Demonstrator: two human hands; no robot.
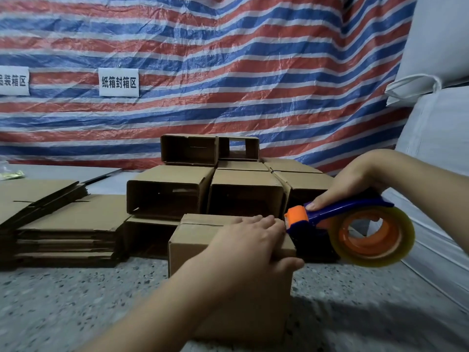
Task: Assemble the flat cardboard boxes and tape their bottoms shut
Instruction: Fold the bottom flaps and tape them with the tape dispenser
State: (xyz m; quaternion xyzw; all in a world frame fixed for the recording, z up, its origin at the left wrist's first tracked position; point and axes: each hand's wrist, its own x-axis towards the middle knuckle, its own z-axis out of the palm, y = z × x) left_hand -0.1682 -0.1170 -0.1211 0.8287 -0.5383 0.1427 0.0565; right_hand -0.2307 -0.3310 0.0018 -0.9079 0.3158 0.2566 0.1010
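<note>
Basically, going left to right: a stack of flat brown cardboard box blanks [63, 224] is lying on the speckled grey floor [76, 301] at far left, well apart from the action. Next, a pile of already assembled brown cardboard boxes [172, 191] is sitting on its sides behind the work spot, open ends facing the camera. In front, the small upright brown cardboard box [193, 240] being worked on is standing on the floor, closed flaps up, its seam running left to right. The left hand [248, 245] is pressing flat on top of it, fingers mostly straight and spread toward the right edge, thumb hooking over the near right corner. Just right of those fingertips, the blue and orange tape dispenser with a clear tape roll [355, 227] is hanging at the box's right top edge, orange cutter end pointing left, touching or nearly touching the box; blur is hiding the contact. The right hand [352, 179] is wrapping around the blue handle from above, index finger lying along it. So the seam's long axis is lying leftward from the dispenser; the right hand is nearer the start point, and the left-hand fingers are sitting right in the probable tape path.
</note>
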